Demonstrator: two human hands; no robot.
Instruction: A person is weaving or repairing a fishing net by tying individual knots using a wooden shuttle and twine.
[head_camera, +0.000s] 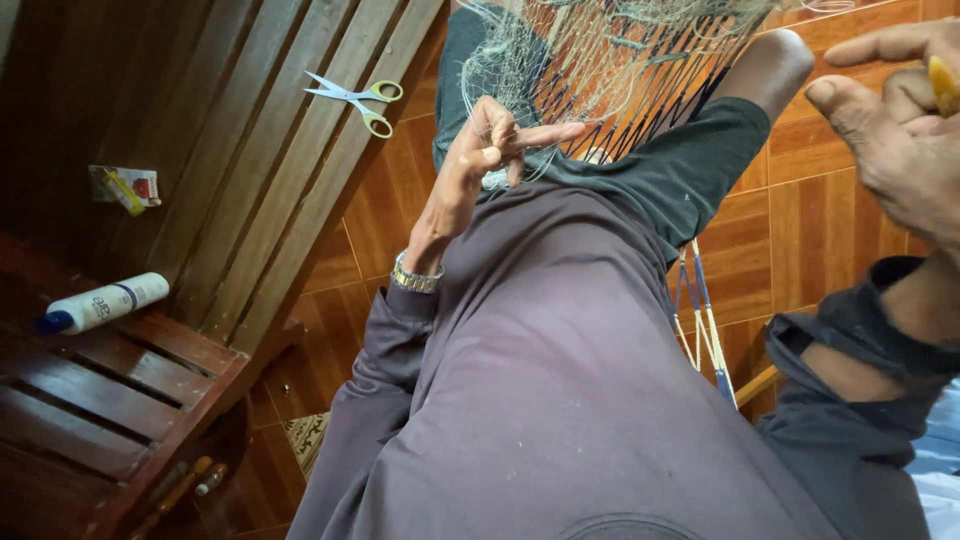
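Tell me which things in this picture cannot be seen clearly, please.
Head view:
- Yellow tool in the right hand: cut off by the right edge.
- Net: cut off by the top edge.
- What the left hand pinches: too fine.
- Small packet on the wooden bench: too small.

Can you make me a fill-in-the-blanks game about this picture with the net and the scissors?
1. The scissors lie on a wooden ____.
2. The left hand pinches the fishing ____.
3. A watch sits on the ____ wrist.
4. The bottle is white with a ____ cap.

Missing words: bench; net; left; blue
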